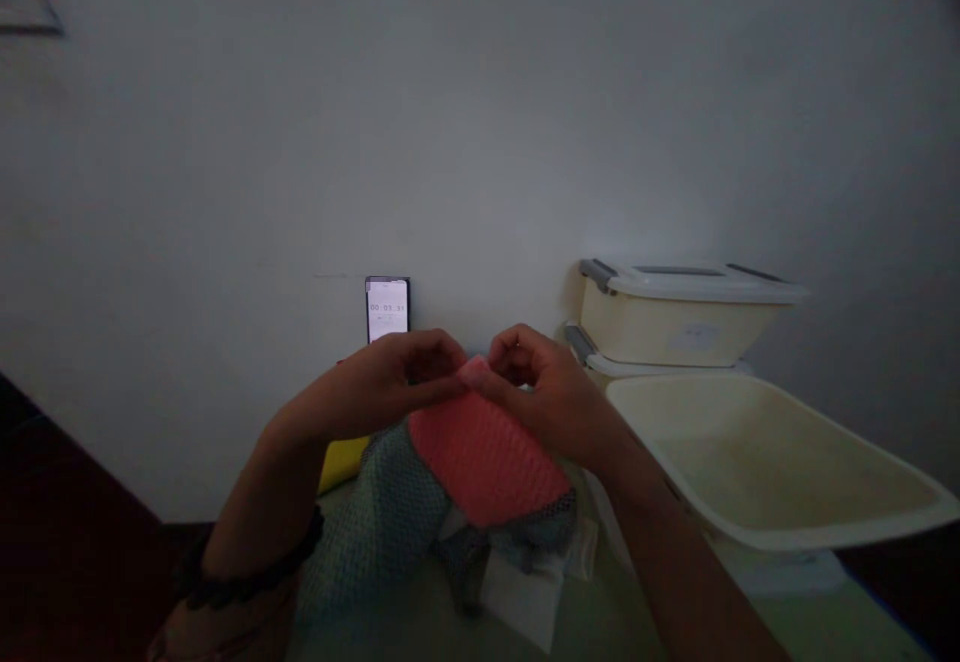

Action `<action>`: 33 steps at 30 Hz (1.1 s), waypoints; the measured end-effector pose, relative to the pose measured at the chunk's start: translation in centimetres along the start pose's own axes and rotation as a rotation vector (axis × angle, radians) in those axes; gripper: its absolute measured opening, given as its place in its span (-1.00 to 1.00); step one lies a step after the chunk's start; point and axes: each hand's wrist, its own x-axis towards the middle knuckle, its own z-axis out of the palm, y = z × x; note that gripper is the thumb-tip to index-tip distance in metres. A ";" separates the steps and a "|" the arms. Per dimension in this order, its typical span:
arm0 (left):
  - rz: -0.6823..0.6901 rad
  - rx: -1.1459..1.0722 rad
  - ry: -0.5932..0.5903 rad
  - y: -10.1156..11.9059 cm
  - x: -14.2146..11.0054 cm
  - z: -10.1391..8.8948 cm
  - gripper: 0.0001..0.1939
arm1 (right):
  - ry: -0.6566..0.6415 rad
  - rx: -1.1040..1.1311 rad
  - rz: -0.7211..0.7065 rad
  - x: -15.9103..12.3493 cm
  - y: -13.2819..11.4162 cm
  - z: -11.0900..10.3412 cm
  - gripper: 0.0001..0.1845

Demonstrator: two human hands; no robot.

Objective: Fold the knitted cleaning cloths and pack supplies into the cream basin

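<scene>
Your left hand [420, 372] and right hand [544, 392] pinch the peaked top of a coral-pink, textured cloth [487, 457] between their fingertips. It spreads below them as a four-sided panel, beside blue-green patterned fabric [394, 507], above the pale green table [600, 612].

Lower end of the phone [388, 310] behind the left hand [397, 374], label [699, 336] on upper box [637, 330] illegible.

A lit phone [388, 310] stands by the wall [480, 122], left of a lidded box [637, 326] and a cream basin [765, 442]
</scene>
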 end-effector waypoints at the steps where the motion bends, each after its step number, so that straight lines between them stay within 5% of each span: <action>1: -0.012 -0.007 0.018 0.0 -0.1 -0.2 -0.89 | -0.016 0.018 0.007 -0.1 0.1 -0.1 -0.68; 6: -0.042 -0.034 0.123 -0.7 -0.9 -1.6 -0.87 | -0.175 -0.049 0.024 -0.5 0.1 -1.0 -0.64; 11: -0.009 -0.100 0.185 -1.1 -1.3 -2.2 -0.89 | -0.162 -0.161 -0.041 -0.5 -0.3 -1.2 -0.82; 16: -0.007 -0.148 0.068 -0.7 -1.4 -1.9 -0.69 | -0.036 -0.294 -0.177 -0.6 -0.9 -1.7 -0.90; 23: -0.014 0.050 -0.118 -0.2 -1.2 -1.7 -0.90 | -0.088 -0.418 -0.280 -1.1 -1.8 -3.2 -0.89; 33: 0.075 0.330 -0.156 0.7 -1.0 -1.3 -0.79 | -0.091 -0.458 -0.358 -1.1 -1.9 -3.3 -0.90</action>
